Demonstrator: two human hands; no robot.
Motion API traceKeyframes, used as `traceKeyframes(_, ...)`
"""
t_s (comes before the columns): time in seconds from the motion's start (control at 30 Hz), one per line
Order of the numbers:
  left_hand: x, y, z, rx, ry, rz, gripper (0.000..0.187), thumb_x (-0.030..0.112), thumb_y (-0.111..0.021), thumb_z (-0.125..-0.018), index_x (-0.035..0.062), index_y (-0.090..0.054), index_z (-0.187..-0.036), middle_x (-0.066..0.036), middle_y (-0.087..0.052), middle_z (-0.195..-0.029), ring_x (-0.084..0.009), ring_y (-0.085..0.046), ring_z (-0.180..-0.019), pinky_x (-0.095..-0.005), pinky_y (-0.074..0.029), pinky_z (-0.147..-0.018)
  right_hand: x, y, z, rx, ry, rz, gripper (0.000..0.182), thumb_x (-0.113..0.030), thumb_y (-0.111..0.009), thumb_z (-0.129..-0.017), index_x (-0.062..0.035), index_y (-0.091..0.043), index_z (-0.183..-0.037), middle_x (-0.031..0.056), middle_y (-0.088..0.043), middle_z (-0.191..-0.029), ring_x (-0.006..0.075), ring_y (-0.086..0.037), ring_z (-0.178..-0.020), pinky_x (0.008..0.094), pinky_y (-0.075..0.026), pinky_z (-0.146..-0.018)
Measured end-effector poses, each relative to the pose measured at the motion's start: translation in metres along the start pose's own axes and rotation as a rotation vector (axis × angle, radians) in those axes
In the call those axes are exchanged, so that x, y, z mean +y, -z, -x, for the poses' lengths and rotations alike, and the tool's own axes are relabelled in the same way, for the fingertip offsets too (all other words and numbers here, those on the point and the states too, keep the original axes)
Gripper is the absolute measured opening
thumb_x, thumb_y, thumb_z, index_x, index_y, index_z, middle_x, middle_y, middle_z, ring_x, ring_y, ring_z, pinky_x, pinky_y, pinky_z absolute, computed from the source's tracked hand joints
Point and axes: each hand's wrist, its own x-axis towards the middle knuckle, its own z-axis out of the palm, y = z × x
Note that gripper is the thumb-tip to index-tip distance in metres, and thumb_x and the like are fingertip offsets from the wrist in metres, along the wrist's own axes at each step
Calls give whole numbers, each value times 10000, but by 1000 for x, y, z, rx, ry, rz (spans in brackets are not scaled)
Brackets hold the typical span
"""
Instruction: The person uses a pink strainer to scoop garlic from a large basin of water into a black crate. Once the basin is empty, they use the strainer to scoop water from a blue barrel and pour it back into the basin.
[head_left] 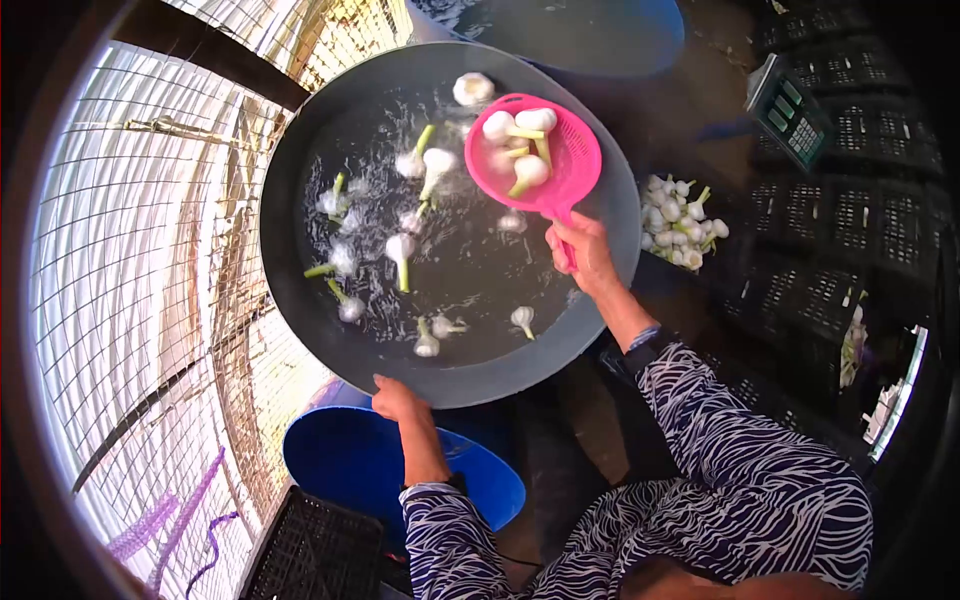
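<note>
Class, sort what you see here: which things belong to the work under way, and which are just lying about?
In the work:
- pink strainer, held by the right hand
- gray basin, left hand at its rim
- garlic bulbs, in basin and strainer

Apparently just lying about:
- blue tub
- keypad device
- black crate, lower left
- purple mesh strip

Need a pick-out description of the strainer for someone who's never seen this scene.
Find the large round grey basin mid-view. At its upper right, the right hand holds a round, perforated strainer with several garlic bulbs in it. It's the only bright pink object there; the loose garlic around it is white with green stems.
</note>
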Motion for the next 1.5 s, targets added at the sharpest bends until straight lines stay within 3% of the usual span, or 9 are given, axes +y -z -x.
traceKeyframes(0.33,-53,-12,-64,-60,-186,-23,405,273,-577,-875,-131,-614,-864,-149,-650,-834,-242,-622,-652,-366,-503,-557,-92,87,150,125,42,-21,155,-135,-518,-886,1,-542,-955,59,-527,-655,80,-413,-380,218,-325,-354)
traceKeyframes(0.47,-26,-6,-30,-32,-89,47,403,274,-589,-872,-129,-613,-873,-143,-648,-826,-235,-617,-654,-366,-499,-558,-88,149,170,504,264,658,96,-108,-531,-873,-15,-549,-857,15,-513,-651,43,-425,-410,180,-339,-384)
traceKeyframes(0.6,-13,-1,-23,-10,-70,-30,409,281,-592,-870,-126,-617,-890,-142,-651,-816,-237,-620,-665,-366,-499,-566,-40,264,131,972,296,1539,117,-73,-543,-808,-10,-534,-907,172,-608,-745,380,-602,-700,443,-457,-611)
traceKeyframes(0.73,-1,0,-7,27,-36,63,418,288,-588,-868,-127,-624,-902,-159,-659,-826,-254,-629,-679,-372,-501,-577,-38,343,106,1249,-55,1550,186,-130,-525,-832,-22,-510,-983,239,-611,-890,454,-565,-869,507,-427,-734)
traceKeyframes(0.8,1,0,-5,32,-6,3,432,297,-578,-870,-131,-624,-907,-177,-660,-845,-277,-635,-700,-382,-503,-592,-66,281,120,1252,193,1512,214,-130,-522,-855,-17,-510,-1037,249,-604,-945,434,-576,-882,482,-438,-740)
traceKeyframes(0.9,5,4,-4,9,17,-65,454,326,-593,-857,-121,-620,-936,-164,-659,-874,-266,-643,-718,-368,-519,-596,-99,180,131,771,616,1421,251,-117,-520,-872,-12,-511,-1100,240,-607,-946,410,-591,-871,448,-449,-741)
traceKeyframes(1.07,22,10,15,-10,75,-122,476,325,-553,-869,-139,-604,-956,-191,-656,-907,-295,-653,-757,-382,-525,-617,-86,38,60,8,563,1439,230,-85,-534,-832,-36,-495,-1053,241,-572,-765,453,-554,-735,487,-420,-595)
traceKeyframes(1.23,1,1,-6,27,42,-177,476,323,-536,-874,-145,-614,-909,-231,-654,-890,-343,-648,-766,-418,-518,-654,-32,-31,-70,71,678,1818,170,-72,-462,-820,-58,-460,-990,203,-619,-865,435,-598,-759,521,-470,-658)
traceKeyframes(1.5,-11,-5,-5,49,-14,-144,445,302,-519,-891,-132,-619,-886,-230,-653,-858,-351,-625,-713,-425,-487,-642,22,-31,-162,-162,232,2172,226,-81,-485,-791,-17,-556,-996,211,-630,-974,396,-616,-871,500,-480,-758)
